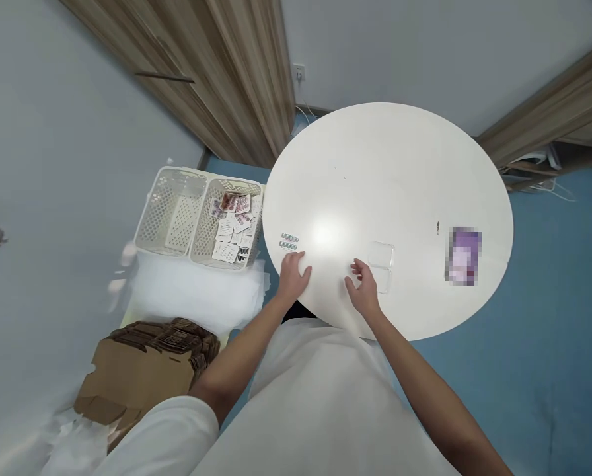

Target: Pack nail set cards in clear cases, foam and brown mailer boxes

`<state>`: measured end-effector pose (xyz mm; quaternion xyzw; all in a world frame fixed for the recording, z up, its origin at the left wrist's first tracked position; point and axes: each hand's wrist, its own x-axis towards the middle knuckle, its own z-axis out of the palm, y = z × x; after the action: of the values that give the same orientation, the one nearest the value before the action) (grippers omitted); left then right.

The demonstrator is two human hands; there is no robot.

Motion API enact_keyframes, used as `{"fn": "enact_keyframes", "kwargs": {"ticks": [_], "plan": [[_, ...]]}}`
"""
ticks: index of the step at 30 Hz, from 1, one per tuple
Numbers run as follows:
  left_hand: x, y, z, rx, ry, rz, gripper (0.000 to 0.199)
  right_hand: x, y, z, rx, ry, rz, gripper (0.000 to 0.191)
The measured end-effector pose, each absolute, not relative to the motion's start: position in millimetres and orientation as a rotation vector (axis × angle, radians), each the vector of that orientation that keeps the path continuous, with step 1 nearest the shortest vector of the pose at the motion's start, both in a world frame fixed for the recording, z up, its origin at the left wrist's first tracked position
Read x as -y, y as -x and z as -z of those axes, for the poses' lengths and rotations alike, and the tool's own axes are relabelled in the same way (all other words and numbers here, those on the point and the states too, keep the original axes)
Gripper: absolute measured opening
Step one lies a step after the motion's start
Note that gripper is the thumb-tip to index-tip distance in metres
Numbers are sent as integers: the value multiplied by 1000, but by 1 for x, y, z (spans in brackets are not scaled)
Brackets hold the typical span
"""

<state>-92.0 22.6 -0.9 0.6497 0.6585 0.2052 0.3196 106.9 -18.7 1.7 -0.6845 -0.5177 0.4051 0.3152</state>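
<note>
My left hand (pixel 295 277) rests at the near left of the white round table (pixel 390 158), its thumb apart from the fingers and nothing visible in it. Just beyond its fingertips lies a small set of press-on nails (pixel 289 241), greenish and in two short rows. My right hand (pixel 364 291) is over the table near its front edge, fingers loosely curled and apart from the thumb, holding nothing I can see. Right beside it is a clear plastic case (pixel 381 254), unfolded flat into two halves; the hand partly overlaps its left side, and I cannot tell whether they touch.
A purple, pixelated item (pixel 464 256) lies on the table's right side, with a small dark mark (pixel 437 227) nearby. Left of the table stand a white basket with cards (pixel 231 225), another white basket (pixel 172 211), white sheets (pixel 197 291) and stacked flat cardboard boxes (pixel 137 370).
</note>
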Motion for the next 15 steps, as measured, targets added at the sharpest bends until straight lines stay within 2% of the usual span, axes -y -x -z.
{"fn": "enact_keyframes", "kwargs": {"ticks": [4,8,12,15], "plan": [[-63,145,6,-1792,-1759,-408,63,-21,-56,5,1675,1813,-1096,52],[-91,161,11,-1709,-1770,-209,81,-56,-12,11,1982,1786,-996,55],[-100,158,14,-1669,-1774,-102,72,-77,14,17,2042,1961,-961,62],[-99,154,16,-1687,-1761,-130,63,-84,20,21,2035,2026,-945,60]]}}
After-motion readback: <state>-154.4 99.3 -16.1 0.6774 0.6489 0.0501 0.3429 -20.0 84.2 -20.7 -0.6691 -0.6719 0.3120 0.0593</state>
